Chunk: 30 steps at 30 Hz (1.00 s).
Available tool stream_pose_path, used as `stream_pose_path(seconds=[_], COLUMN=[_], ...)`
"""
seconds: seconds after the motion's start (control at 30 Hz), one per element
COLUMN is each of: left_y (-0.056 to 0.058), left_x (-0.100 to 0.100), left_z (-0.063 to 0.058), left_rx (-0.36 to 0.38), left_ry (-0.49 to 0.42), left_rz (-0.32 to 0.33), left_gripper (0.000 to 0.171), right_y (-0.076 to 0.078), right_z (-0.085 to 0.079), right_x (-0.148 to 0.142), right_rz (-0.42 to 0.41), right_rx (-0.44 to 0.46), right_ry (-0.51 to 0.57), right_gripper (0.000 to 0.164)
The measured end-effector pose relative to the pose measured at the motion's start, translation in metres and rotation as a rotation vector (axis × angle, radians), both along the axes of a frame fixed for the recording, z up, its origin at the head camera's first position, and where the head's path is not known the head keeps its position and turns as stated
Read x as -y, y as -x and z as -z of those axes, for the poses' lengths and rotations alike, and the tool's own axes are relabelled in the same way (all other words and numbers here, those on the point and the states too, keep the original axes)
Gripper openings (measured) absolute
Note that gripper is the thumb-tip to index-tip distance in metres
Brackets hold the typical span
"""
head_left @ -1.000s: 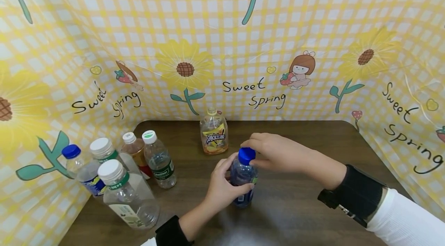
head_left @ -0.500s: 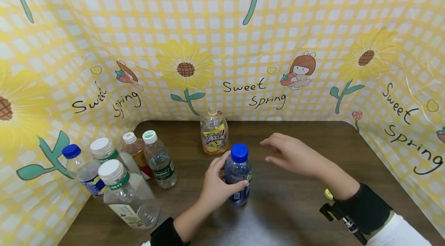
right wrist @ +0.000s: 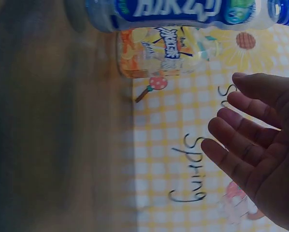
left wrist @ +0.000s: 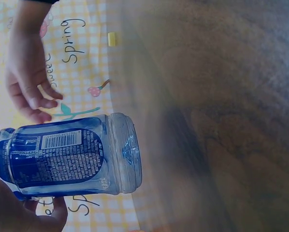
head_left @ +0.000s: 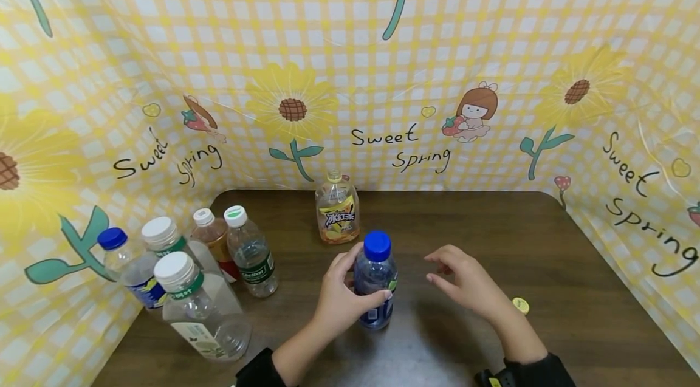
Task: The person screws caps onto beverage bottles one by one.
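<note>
In the head view my left hand grips a clear plastic bottle with a blue label, its thumb across the front. A blue cap sits on the bottle, which stands upright. The left wrist view shows the bottle's barcode label and its base close over the table. To the right of the bottle, my right hand hovers with loosely bent fingers and holds nothing. A small yellow cap lies on the table beside the right forearm.
Behind the held bottle stands an uncapped iced tea bottle. Several capped bottles crowd the left side, among them a large white-capped one and a green-labelled one. A checked yellow cloth surrounds the brown table.
My right hand has let go of the blue cap and drawn back right and towards me, uncovering the yellow cap. The left hand still holds the bottle, shifted slightly left.
</note>
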<state>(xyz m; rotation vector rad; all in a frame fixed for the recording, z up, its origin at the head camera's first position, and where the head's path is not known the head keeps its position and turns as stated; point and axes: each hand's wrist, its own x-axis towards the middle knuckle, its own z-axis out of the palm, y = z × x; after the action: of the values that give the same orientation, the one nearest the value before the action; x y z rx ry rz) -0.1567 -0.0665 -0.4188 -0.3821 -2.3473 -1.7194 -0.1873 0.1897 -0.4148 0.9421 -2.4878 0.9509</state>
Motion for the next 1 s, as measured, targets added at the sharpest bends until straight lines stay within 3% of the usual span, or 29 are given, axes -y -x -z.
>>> stream_pose_path(seconds=[0.23, 0.43, 0.57, 0.77, 1.0], left_y=[-0.002, -0.004, -0.006, -0.01, -0.014], left_x=[0.0, 0.002, 0.003, 0.009, 0.026], left_z=[0.002, 0.003, 0.004, 0.003, 0.003], left_rx=[-0.008, 0.002, -0.002, 0.002, 0.008], left_ry=[-0.008, -0.009, -0.013, -0.016, -0.01], left_rz=[-0.009, -0.027, -0.053, -0.1, -0.194], left_gripper=[0.085, 0.085, 0.083, 0.081, 0.085], right_y=[-0.013, -0.018, -0.02, -0.024, -0.024], right_z=[0.027, 0.042, 0.047, 0.05, 0.054], right_x=[-0.007, -0.016, -0.02, -0.026, -0.028], right_rz=[0.114, 0.136, 0.146, 0.18, 0.184], right_rx=[0.076, 0.018, -0.014, 0.017, -0.001], right_ry=[-0.034, -0.014, 0.002, -0.02, -0.022], right_gripper=[0.023, 0.024, 0.027, 0.027, 0.027])
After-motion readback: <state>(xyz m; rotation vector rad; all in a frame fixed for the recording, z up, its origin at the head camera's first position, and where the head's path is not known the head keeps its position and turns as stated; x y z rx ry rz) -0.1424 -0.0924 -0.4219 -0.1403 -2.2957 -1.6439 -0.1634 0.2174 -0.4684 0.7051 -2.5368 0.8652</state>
